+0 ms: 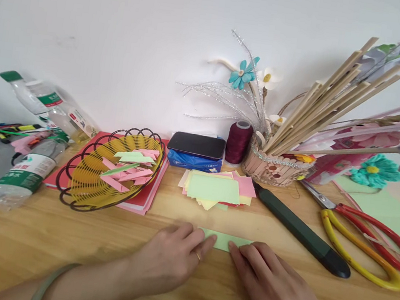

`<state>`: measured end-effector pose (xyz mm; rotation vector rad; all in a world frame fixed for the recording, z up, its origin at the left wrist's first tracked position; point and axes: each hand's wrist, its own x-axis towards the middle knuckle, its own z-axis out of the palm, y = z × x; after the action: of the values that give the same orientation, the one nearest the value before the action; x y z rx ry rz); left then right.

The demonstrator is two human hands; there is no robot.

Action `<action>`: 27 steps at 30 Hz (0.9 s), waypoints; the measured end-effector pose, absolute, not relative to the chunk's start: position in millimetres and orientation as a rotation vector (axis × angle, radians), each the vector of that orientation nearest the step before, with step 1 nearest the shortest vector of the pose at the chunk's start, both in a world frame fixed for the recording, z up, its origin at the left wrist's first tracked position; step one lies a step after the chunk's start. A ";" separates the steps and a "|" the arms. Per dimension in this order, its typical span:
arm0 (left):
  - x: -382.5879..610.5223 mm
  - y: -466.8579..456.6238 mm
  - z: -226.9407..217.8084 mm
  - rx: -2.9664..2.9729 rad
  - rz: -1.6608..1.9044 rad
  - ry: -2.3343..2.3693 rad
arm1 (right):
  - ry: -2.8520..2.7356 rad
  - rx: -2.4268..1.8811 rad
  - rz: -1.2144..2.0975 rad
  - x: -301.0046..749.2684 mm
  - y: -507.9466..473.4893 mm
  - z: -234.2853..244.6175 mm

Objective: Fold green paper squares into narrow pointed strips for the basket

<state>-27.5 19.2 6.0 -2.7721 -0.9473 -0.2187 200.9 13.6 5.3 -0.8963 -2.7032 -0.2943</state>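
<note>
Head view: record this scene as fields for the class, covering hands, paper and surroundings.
Left hand: fingertips on the green strip
Right hand: fingertips on the same strip, further right
Surface: wooden table
Paper stack: beyond the strip, with green on top
Yellow basket: holds pink and green paper pieces
Tools: scissors, right of the dark green tool
Phone: on the blue packet

Darker grain streaks the honey-brown desk. Toward its front edge, the strip is pale green. Toward the left edge, the basket is mustard yellow edged dark brown, its slips pink and pale green; the bottle is banded green and white. Along the back edge, the phone is black, the packet blue, the thread maroon; before them, the papers show pale green over yellow and pink. Toward the right edge, the cutter is dark green and black, the scissors red and yellow.
</note>
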 end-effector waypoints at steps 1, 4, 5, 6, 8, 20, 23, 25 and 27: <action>-26.7 18.7 7.1 -2.773 -0.155 -0.965 | -2.702 -0.893 -0.288 200.8 13.9 5.8; -24.6 18.5 9.1 -2.743 -0.032 -1.006 | -2.698 -0.885 -0.284 200.2 14.3 7.3; -24.2 18.2 9.2 -2.721 -0.009 -1.013 | -2.692 -0.883 -0.287 199.8 14.2 7.9; -23.9 17.7 9.1 -2.693 0.013 -1.023 | -2.683 -0.885 -0.293 199.5 14.2 8.6; -23.3 15.2 8.8 -2.639 0.053 -1.049 | -2.674 -0.889 -0.298 198.9 14.1 9.8; -21.1 -1.1 11.8 -2.402 -0.257 -1.039 | -2.688 -0.866 -0.343 198.3 14.7 7.0; -17.7 3.8 13.7 -2.507 -0.224 -0.944 | -2.697 -0.865 -0.349 196.6 14.9 7.5; -14.4 7.4 13.6 -2.556 -0.172 -0.912 | -2.698 -0.866 -0.366 195.3 14.3 8.1; -11.8 10.3 13.1 -2.627 -0.096 -0.875 | -2.700 -0.866 -0.397 194.2 13.2 8.6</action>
<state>-11.8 10.3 13.1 -2.6270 -0.8748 -0.0956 194.2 13.2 8.6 -0.8655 -2.6998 -0.3975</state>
